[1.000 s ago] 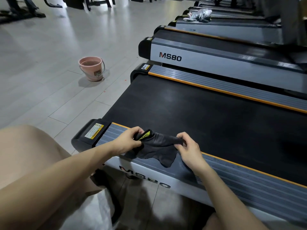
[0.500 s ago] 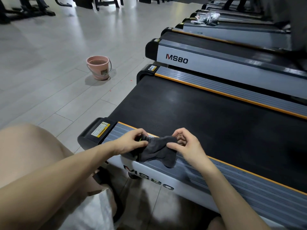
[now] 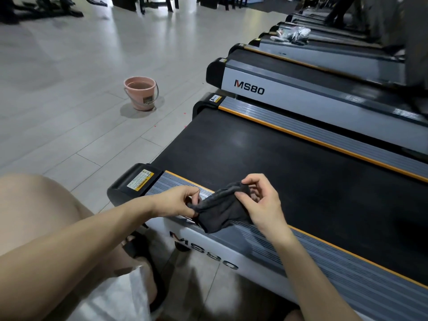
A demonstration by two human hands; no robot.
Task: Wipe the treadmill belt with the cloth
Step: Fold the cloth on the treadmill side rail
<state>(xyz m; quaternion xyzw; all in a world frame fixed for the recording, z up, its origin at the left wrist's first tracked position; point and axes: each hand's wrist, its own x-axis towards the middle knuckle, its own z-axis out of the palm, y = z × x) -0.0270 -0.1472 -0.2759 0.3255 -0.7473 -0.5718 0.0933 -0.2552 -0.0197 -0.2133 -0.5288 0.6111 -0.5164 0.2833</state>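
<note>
Both hands' grip on dark cloth (image 3: pixel 220 210), left hand (image 3: pixel 176 202), right hand (image 3: pixel 261 205), above side rail (image 3: pixel 301 249)

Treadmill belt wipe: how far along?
Done: cloth picked up. In hand: left hand and right hand both pinch it, bunched over the near side rail. Left: cloth isn't on the belt yet, so the wiping itself.

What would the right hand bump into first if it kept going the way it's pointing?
The right hand points left along the side rail, pinching the dark cloth. Going straight on, it would probably meet the left hand gripping the cloth's other end, though depth is hard to judge.
</note>
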